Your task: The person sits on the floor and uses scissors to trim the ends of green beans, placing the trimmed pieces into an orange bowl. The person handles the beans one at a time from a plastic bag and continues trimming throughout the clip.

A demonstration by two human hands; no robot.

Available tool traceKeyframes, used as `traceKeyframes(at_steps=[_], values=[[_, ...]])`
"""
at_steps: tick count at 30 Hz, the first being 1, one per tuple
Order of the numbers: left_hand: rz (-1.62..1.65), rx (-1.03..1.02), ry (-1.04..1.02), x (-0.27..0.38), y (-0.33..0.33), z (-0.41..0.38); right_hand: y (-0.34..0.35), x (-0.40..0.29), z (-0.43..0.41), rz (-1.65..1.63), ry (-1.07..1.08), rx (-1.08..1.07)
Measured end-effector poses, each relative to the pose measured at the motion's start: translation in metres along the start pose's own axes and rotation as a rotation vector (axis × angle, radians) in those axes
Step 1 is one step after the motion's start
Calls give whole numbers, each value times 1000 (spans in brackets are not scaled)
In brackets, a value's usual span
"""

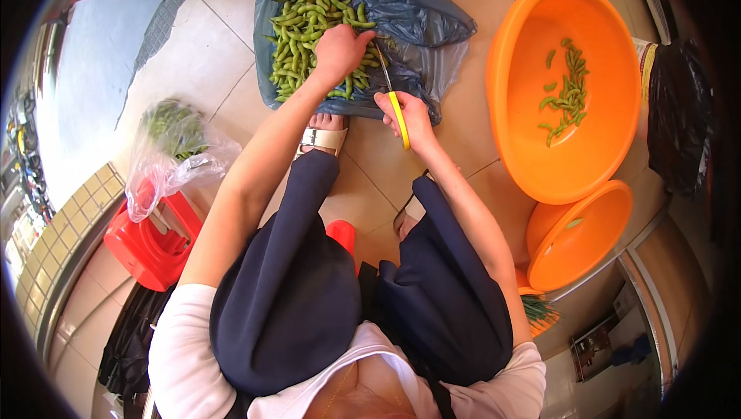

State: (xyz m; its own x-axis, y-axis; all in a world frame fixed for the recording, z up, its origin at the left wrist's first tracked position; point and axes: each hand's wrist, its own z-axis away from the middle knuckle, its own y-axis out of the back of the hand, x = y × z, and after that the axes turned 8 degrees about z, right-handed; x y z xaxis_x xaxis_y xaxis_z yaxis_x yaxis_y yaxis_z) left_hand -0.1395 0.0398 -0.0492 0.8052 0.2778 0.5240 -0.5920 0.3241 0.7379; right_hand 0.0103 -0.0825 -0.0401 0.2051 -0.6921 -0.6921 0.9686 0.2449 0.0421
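Green soybean pods (pixel 301 31) lie heaped on a dark blue plastic bag (pixel 405 8) spread on the floor. My left hand (pixel 343 51) reaches over the heap, fingers curled down at its right side; whether it grips a pod is hidden. My right hand (pixel 408 117) holds scissors (pixel 398 118) by their yellow handle at the bag's near edge, the metal blades pointing up toward my left hand. To the right, a large orange plastic basin (pixel 521 72) has a small group of pods (pixel 570 95) on its bottom.
A smaller orange basin (pixel 616 210) leans below the large one, near some long green leaves (pixel 538 310). A red plastic stool (pixel 130 245) and a clear bag of greens (pixel 173 129) are at left. A black plastic bag (pixel 680 112) lies at far right. My sandalled foot (pixel 324 135) touches the blue bag's edge.
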Motion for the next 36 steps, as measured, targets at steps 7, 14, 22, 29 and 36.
traceKeyframes(at_steps=[7,14,22,29,36], values=[[625,76,8,-18,6,14,6,-8,10,17,32,-14],[965,-290,231,2,22,67,6,15,-11,230,314,132],[919,-233,257,1,20,68,4,-19,4,183,147,1],[896,-288,227,-4,18,66,11,-19,4,143,95,-73],[630,-70,-191,11,2,10,13,-5,6,-107,30,101]])
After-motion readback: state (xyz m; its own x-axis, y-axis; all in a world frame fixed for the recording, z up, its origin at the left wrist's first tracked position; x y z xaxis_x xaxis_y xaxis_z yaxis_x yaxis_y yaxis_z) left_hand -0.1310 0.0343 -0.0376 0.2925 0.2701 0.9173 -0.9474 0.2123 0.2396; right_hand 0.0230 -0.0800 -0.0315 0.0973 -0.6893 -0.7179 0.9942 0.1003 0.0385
